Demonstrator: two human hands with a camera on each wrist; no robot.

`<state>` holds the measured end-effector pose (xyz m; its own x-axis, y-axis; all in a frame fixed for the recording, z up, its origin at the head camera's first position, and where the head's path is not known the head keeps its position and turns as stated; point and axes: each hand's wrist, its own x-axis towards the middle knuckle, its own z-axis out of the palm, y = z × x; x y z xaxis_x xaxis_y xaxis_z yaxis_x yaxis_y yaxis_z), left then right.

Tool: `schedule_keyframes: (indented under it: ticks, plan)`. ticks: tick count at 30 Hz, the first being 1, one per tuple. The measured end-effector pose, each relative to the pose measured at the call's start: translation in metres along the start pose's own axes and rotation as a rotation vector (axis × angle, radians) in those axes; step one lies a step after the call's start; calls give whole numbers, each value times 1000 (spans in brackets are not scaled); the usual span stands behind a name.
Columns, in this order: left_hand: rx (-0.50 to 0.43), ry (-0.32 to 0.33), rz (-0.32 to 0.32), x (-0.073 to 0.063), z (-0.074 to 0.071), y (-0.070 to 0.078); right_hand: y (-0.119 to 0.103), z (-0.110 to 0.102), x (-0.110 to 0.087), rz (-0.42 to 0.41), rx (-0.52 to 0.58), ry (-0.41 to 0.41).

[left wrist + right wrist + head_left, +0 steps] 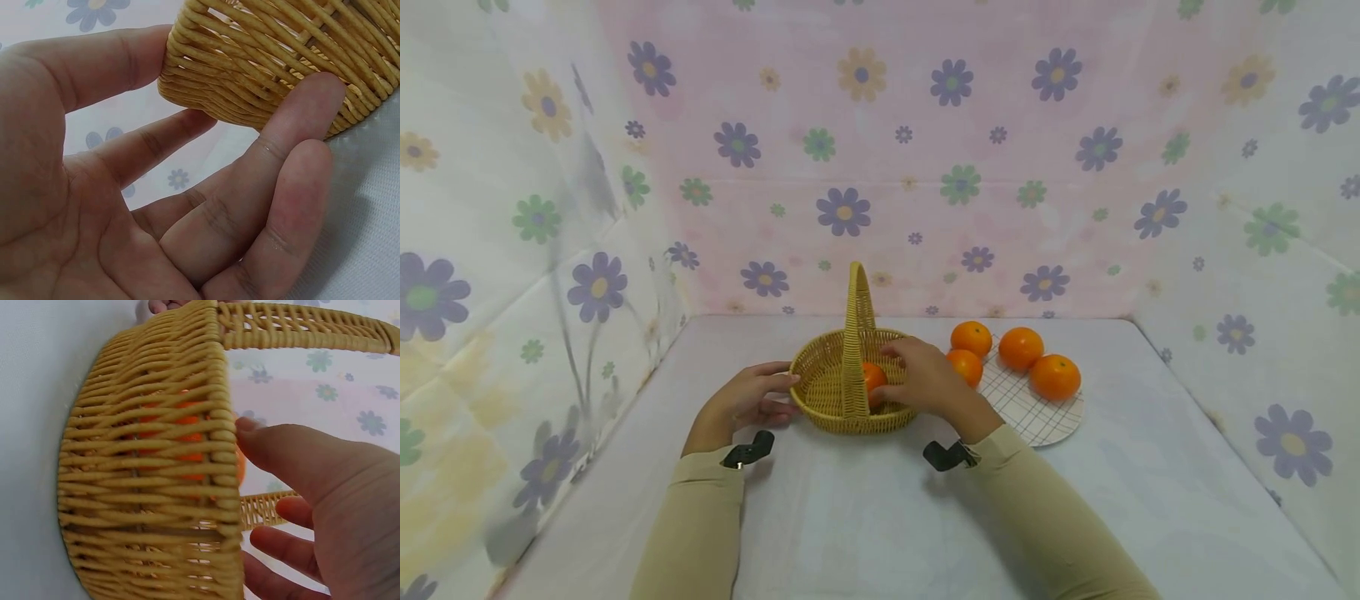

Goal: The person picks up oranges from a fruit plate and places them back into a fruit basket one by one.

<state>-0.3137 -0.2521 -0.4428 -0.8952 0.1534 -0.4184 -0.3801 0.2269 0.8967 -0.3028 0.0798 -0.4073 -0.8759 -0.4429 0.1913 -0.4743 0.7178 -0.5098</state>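
A yellow wicker basket (820,400) with a tall arched handle stands on the table, one orange (872,379) inside it. At its left end, my left hand (756,396) holds the rim; the left wrist view shows the thumb and fingertips against the woven side (250,69). My right hand (928,379) reaches over the right rim, close beside that orange. In the right wrist view, the right hand (350,494) has its thumb and fingers spread apart, and the orange (169,444) shows through the weave. Whether the thumb touches it is unclear.
Right of the basket lies a round white plate (1022,412) with a dark grid pattern. Several oranges (1055,377) sit on or beside it, partly behind the right hand. Flower-patterned cloth walls (910,167) border the white-covered table (842,517).
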Motion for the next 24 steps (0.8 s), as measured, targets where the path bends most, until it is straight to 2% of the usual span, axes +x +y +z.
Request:
schedule_keyframes:
  ticks: [5,12,17,24]
  plan:
    - [-10,2,-1,2,-1,-2,4,-11,-11,13,30,45]
    - [-10,-5,3,1,-1,0,14,-27,-31,35,-29,123]
    - [-12,-6,1,0,-1,0,24,-40,-43,80,-82,150]
    - [-28,-2,-8,1,-1,-3,47,-62,-59,121,-19,183]
